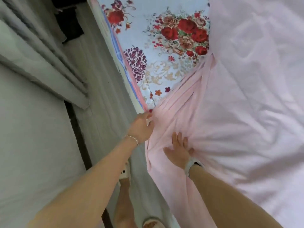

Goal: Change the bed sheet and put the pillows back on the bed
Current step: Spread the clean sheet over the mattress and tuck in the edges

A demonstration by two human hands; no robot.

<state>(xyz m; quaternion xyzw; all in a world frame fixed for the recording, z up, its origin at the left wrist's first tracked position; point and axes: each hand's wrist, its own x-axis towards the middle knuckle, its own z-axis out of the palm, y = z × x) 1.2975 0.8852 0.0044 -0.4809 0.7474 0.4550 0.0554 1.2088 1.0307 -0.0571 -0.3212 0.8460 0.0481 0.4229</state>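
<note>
A pale pink sheet (pixel 238 112) lies wrinkled over most of the bed on the right. Beyond it a light blue cover with red roses (pixel 156 46) is still bare, its striped edge running along the bed's left side. My left hand (pixel 141 127) pinches the bunched edge of the pink sheet at the bed's side. Just to the right, my right hand (pixel 179 150) rests flat with fingers spread on the gathered pink folds. No pillows are in view.
Grey curtains (pixel 41 60) hang along the left, close to the bed. A narrow strip of floor (pixel 102 112) runs between curtain and bed, where my feet in light slippers (pixel 125 171) stand. A dark gap (pixel 77 137) shows beside the curtain.
</note>
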